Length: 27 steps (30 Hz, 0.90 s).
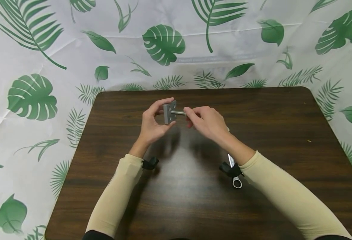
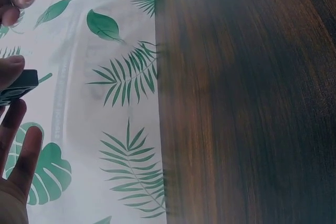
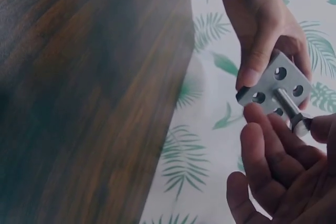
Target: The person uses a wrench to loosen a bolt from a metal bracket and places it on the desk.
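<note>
In the head view, my left hand (image 1: 152,122) grips a square grey metal plate (image 1: 166,115) by its edges, thumb below and fingers above. A threaded bolt (image 1: 178,113) sticks out from the plate's middle toward the right. My right hand (image 1: 210,122) pinches the far end of the bolt. The right wrist view shows several round holes around the bolt on the plate (image 3: 269,85), and a hex-shaped piece (image 3: 299,124), a bolt head or a nut, by my right thumb. Only a dark corner of the plate (image 2: 27,83) shows in the left wrist view.
A combination wrench (image 1: 237,182) lies on the dark wooden table (image 1: 187,203), partly hidden under my right wrist and its black strap (image 1: 231,170). A small yellowish scrap (image 1: 309,141) lies at the right. Behind the table hangs a leaf-patterned sheet (image 1: 119,73).
</note>
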{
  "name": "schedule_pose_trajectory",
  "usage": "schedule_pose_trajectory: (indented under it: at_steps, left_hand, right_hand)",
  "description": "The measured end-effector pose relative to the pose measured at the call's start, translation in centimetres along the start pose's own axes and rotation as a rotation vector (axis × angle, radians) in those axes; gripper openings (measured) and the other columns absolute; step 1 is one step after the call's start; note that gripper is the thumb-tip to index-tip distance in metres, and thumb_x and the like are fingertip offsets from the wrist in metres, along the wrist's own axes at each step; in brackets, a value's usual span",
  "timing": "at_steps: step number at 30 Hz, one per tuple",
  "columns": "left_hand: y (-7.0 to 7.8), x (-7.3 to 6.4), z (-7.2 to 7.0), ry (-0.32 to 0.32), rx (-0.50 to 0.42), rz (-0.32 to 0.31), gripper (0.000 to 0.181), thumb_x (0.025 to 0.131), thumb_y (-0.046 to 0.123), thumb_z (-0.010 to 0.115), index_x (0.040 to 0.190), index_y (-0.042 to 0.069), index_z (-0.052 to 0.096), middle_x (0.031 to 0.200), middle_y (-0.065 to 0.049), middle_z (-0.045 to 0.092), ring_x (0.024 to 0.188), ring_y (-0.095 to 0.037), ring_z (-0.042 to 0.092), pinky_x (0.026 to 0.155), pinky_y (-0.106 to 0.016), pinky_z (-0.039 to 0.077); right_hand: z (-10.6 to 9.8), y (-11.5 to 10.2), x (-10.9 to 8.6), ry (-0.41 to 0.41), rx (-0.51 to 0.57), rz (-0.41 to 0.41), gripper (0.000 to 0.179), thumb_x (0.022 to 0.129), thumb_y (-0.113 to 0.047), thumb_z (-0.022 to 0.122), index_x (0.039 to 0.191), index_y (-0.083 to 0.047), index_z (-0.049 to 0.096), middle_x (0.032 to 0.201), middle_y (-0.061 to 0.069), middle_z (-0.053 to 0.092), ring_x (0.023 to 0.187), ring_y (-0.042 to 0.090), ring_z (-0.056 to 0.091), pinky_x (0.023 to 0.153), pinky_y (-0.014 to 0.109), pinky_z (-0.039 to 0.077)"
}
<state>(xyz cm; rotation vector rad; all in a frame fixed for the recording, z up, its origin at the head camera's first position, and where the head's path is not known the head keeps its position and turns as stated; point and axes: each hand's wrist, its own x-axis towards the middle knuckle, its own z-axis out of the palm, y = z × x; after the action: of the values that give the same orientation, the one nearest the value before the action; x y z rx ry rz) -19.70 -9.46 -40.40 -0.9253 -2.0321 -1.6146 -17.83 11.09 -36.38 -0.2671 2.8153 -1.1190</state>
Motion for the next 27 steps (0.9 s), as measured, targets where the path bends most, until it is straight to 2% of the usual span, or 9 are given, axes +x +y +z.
schedule_pose_trajectory:
  at_steps: [3, 6, 10, 12, 16, 20, 22, 24, 27]
  left_hand:
    - [-0.03, 0.08, 0.04, 0.004, 0.001, 0.002, 0.065, 0.063, -0.02, 0.08, 0.123, -0.009, 0.057, 0.124, -0.023, 0.062, 0.101, -0.033, 0.063, 0.078, -0.05, 0.052]
    - [-0.04, 0.07, 0.04, 0.01, 0.002, 0.006, 0.065, 0.063, -0.02, 0.08, 0.123, -0.01, 0.057, 0.124, -0.023, 0.062, 0.103, -0.033, 0.063, 0.077, -0.051, 0.052]
    - [-0.15, 0.02, 0.0, 0.006, -0.001, 0.003, 0.065, 0.063, -0.019, 0.08, 0.123, -0.009, 0.057, 0.124, -0.023, 0.062, 0.103, -0.031, 0.063, 0.077, -0.05, 0.052]
    - [-0.19, 0.04, 0.0, 0.004, -0.002, 0.002, 0.065, 0.064, -0.019, 0.081, 0.123, -0.009, 0.057, 0.124, -0.023, 0.062, 0.102, -0.03, 0.063, 0.077, -0.05, 0.052]
    - [-0.28, 0.14, 0.09, 0.008, -0.006, 0.0, 0.065, 0.063, -0.02, 0.08, 0.123, -0.01, 0.057, 0.123, -0.023, 0.062, 0.101, -0.031, 0.063, 0.077, -0.052, 0.052]
    - [-0.27, 0.04, 0.2, 0.008, -0.007, -0.005, 0.065, 0.063, -0.019, 0.08, 0.124, -0.01, 0.058, 0.123, -0.023, 0.062, 0.1, -0.032, 0.063, 0.077, -0.052, 0.052]
    - [-0.23, 0.0, 0.29, 0.006, -0.01, -0.005, 0.065, 0.064, -0.019, 0.081, 0.124, -0.009, 0.058, 0.124, -0.023, 0.062, 0.099, -0.033, 0.063, 0.077, -0.052, 0.052]
    - [-0.22, 0.02, 0.39, 0.007, -0.01, -0.007, 0.065, 0.064, -0.019, 0.081, 0.124, -0.009, 0.058, 0.124, -0.022, 0.062, 0.098, -0.033, 0.063, 0.077, -0.051, 0.052]
    - [-0.32, 0.0, 0.41, 0.009, -0.013, -0.009, 0.065, 0.064, -0.02, 0.08, 0.124, -0.009, 0.058, 0.124, -0.023, 0.062, 0.097, -0.033, 0.064, 0.077, -0.052, 0.052]
  right_hand:
    - [0.09, 0.16, 0.03, 0.021, 0.031, -0.025, 0.041, 0.098, -0.052, 0.05, 0.091, -0.02, 0.073, 0.077, -0.007, 0.07, 0.071, 0.014, 0.06, 0.067, 0.037, 0.044]
    - [0.22, 0.34, 0.05, 0.076, 0.053, -0.102, 0.025, 0.094, -0.039, 0.065, 0.102, -0.017, 0.074, 0.083, -0.005, 0.07, 0.073, 0.013, 0.061, 0.067, 0.035, 0.046]
    - [0.38, 0.59, -0.01, 0.143, 0.105, -0.201, 0.027, 0.086, -0.021, 0.077, 0.111, -0.013, 0.072, 0.089, -0.002, 0.072, 0.076, 0.012, 0.065, 0.069, 0.033, 0.05]
    - [0.42, 0.67, -0.04, 0.151, 0.132, -0.21, 0.033, 0.084, -0.021, 0.079, 0.115, -0.013, 0.071, 0.093, -0.002, 0.072, 0.077, 0.012, 0.065, 0.068, 0.034, 0.05]
    - [0.28, 0.67, -0.03, 0.123, 0.111, -0.131, 0.041, 0.089, -0.043, 0.071, 0.123, -0.019, 0.067, 0.095, -0.005, 0.07, 0.077, 0.01, 0.063, 0.07, 0.035, 0.048]
    - [0.08, 0.68, -0.02, 0.046, 0.041, -0.022, 0.051, 0.095, -0.063, 0.046, 0.102, -0.021, 0.073, 0.079, -0.008, 0.069, 0.07, 0.013, 0.06, 0.067, 0.038, 0.044]
    - [-0.01, 0.72, -0.03, 0.015, 0.025, -0.006, 0.055, 0.097, -0.064, 0.041, 0.088, -0.021, 0.073, 0.074, -0.005, 0.069, 0.067, 0.014, 0.06, 0.065, 0.038, 0.043]
    - [-0.07, 0.82, -0.03, 0.012, 0.016, -0.013, 0.054, 0.098, -0.061, 0.042, 0.079, -0.02, 0.071, 0.072, -0.003, 0.068, 0.066, 0.016, 0.059, 0.063, 0.038, 0.043]
    - [-0.06, 0.81, -0.02, 0.032, 0.029, -0.05, 0.036, 0.097, -0.05, 0.055, 0.089, -0.019, 0.072, 0.079, -0.003, 0.068, 0.071, 0.015, 0.059, 0.066, 0.037, 0.044]
